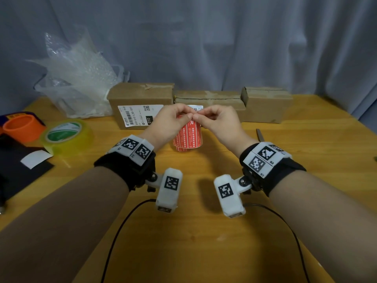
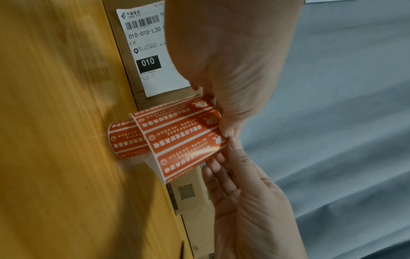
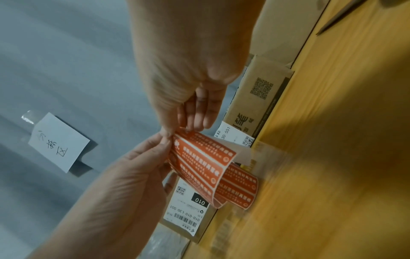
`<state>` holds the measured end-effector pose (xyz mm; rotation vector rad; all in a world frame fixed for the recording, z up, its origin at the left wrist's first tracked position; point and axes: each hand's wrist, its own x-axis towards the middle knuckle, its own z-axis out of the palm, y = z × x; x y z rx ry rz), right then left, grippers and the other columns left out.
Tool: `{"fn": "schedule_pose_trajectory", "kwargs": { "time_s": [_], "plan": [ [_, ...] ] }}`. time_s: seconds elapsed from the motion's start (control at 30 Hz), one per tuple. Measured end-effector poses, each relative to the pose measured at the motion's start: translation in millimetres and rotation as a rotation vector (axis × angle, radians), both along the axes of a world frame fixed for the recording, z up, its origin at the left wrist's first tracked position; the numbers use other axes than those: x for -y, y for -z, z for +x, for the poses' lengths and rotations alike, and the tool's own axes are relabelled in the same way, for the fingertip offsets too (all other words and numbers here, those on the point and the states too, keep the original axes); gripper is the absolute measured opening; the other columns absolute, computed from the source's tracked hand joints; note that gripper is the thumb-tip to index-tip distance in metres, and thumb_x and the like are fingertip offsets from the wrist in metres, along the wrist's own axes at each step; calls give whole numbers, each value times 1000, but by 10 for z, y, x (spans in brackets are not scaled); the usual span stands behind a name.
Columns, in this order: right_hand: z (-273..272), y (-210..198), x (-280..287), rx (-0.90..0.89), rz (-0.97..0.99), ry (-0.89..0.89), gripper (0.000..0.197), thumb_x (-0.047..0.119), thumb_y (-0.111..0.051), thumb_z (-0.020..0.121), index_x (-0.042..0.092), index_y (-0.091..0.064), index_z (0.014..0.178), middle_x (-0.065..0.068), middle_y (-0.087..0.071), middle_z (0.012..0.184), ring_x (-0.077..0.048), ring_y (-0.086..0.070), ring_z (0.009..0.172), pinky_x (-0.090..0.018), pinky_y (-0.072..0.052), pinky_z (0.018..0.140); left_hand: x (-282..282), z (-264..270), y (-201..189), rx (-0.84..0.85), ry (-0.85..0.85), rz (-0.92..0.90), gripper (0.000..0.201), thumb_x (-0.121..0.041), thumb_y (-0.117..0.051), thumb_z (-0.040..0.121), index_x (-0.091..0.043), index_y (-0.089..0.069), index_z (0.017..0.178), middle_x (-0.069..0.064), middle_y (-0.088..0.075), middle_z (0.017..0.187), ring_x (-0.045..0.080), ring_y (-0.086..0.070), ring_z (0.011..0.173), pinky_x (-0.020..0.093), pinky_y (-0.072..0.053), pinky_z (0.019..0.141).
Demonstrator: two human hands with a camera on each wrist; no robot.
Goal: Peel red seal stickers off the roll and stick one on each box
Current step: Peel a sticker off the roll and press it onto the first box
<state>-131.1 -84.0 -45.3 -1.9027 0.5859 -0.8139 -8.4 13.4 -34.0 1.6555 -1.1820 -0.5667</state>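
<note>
Both hands — left hand (image 1: 170, 123), right hand (image 1: 219, 123) — pinch the loose end of a red seal-sticker roll (image 1: 188, 137) above the yellow wooden counter (image 1: 193, 231) — three brown cardboard boxes (image 1: 140, 97) behind.

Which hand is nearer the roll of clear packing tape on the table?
Left. The left hand, pinching the sticker strip, is on the same side as the tape roll. The right hand pinches the strip's top edge farther away.
</note>
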Motion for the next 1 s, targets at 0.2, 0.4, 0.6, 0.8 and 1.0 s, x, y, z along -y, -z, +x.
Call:
{"fn": "schedule_pose_trajectory", "kwargs": {
  "time_s": [0.2,0.4,0.6,0.8,1.0],
  "plan": [
    [33,52,24,-6,-12,34,19,21,-72,78,7,-69,91,-9,-71,89,-22,-68,85,-42,-58,81,-1,6,37,103,-37,-2,6,-45,-61,73,-49,-63,76,-17,-70,79,16,-67,91,59,-40,101],
    [26,123,11,18,66,32,18,17,-72,78,2,-69,86,-13,-70,84,-21,-65,76,-40,-58,78,-14,5,50,94,-49,-24,11,-44,-61,72,-50,-53,77,-27,-70,73,20,-66,96,61,-39,100],
    [27,129,-15,46,103,39,16,14,-68,81,0,-70,88,-9,-69,80,-16,-64,71,-26,-55,69,16,-3,60,103,-74,-31,10,-44,-61,72,-49,-52,76,-25,-69,72,18,-67,94,59,-41,98],
    [43,87,-15,63,142,79,14,10,-64,84,-2,-70,86,-2,-66,71,-14,-62,67,-26,-55,69,50,1,45,100,-100,-29,11,-45,-62,74,-49,-52,75,-18,-70,74,22,-66,96,59,-42,97],
    [16,46,-49,81,163,37,12,22,-71,79,11,-71,74,-8,-71,77,-19,-63,72,-30,-55,70,56,0,14,83,-105,-20,11,-43,-63,76,-45,-52,76,-10,-72,81,23,-68,94,57,-45,95]
  ]
}}
